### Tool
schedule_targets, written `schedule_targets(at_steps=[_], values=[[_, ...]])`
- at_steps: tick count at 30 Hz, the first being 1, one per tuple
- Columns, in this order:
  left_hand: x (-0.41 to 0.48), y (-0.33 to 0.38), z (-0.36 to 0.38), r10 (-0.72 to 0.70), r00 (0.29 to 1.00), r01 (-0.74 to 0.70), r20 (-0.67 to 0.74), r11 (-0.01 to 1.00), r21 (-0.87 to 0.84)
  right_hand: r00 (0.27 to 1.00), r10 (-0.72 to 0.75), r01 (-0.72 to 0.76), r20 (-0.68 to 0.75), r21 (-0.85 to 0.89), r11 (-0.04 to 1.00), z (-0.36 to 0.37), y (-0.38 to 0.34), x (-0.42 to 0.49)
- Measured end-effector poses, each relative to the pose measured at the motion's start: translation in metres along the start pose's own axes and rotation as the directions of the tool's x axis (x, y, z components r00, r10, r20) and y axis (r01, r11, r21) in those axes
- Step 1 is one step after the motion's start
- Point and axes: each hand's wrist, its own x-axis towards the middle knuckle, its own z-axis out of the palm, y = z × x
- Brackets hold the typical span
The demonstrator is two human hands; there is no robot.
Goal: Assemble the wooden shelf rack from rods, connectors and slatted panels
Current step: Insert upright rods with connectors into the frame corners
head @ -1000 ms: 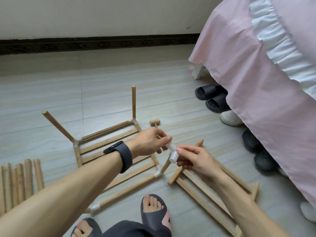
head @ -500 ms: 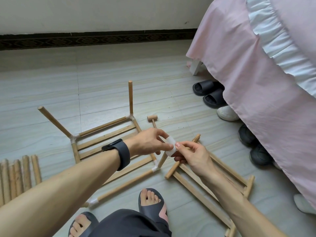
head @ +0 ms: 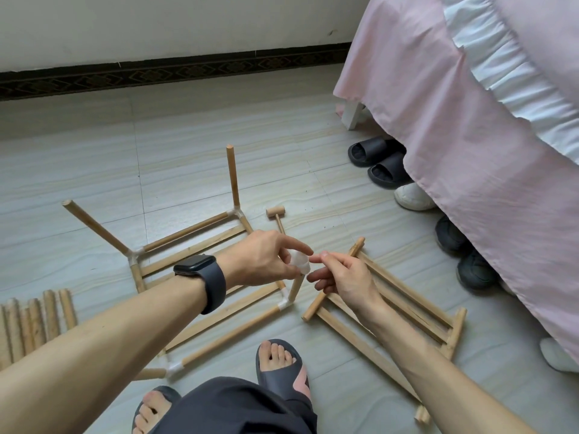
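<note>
Nearest, just beyond a slippered foot (head: 277, 358), a partly built frame (head: 232, 335) flat on the floor (head: 94, 170), with white joints at its corners. Just beside it to the right, a spare slatted panel (head: 404, 291); off at the floor's left edge, a row of loose rods (head: 34, 321). At the frame's near right corner, an upright rod (head: 296, 286) capped by the white connector (head: 299, 261). Gripped there by the left hand (head: 263, 258), thumb and fingers curled round it. Met from the right by the right hand (head: 341, 274), forefinger and thumb stretched to the connector's side, other fingers loosely curled. Pinching or merely touching: impossible to tell. Judged as seating the connector on the rod's top. To do it well: line the socket squarely over the rod end, press straight down along the rod, never sideways. Brace the rod lower down to spare the corner joint beneath any twisting, and turn the open sockets towards the neighbouring uprights before pushing home. Farther off, a small wooden mallet (head: 275, 212) on the floor, handy for a last gentle tap. Beyond it, the far upright (head: 233, 177) at the frame's far right corner.
</note>
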Motion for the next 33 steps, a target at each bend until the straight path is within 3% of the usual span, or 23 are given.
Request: schedule_targets(at_steps=[2, 4, 6, 10, 21, 28, 33], values=[[-0.001, -0.002, 0.002, 0.019, 0.999, -0.018, -0.035, 0.999, 0.043, 0.999, -0.032, 0.029, -0.011, -0.205, 0.978, -0.002, 0.016, 0.003], [-0.001, -0.003, 0.002, 0.03, 0.998, -0.026, -0.057, 0.997, 0.075, 0.992, -0.076, 0.112, 0.102, -0.418, 0.902, 0.003, 0.029, 0.003], [0.0, -0.001, 0.002, 0.044, 0.997, -0.036, -0.067, 0.993, 0.113, 0.978, -0.09, 0.175, 0.19, -0.493, 0.852, 0.011, 0.039, 0.004], [0.001, 0.005, 0.003, 0.091, 0.995, -0.076, -0.052, 0.968, 0.24, 0.975, -0.148, 0.215, 0.164, -0.552, 0.806, 0.019, 0.052, 0.012], [0.007, -0.007, 0.03, 0.127, 0.987, -0.086, -0.101, 0.938, 0.336, 0.96, -0.229, 0.279, 0.161, -0.622, 0.732, 0.018, 0.061, 0.019], [0.016, 0.011, 0.04, 0.138, 0.99, -0.115, -0.044, 0.936, 0.332, 0.948, -0.287, 0.303, 0.134, -0.654, 0.694, 0.004, 0.07, 0.018], [0.014, 0.02, 0.033, 0.099, 0.995, -0.101, 0.027, 0.91, 0.403, 0.956, -0.248, 0.285, 0.156, -0.692, 0.663, -0.001, 0.068, 0.018]])
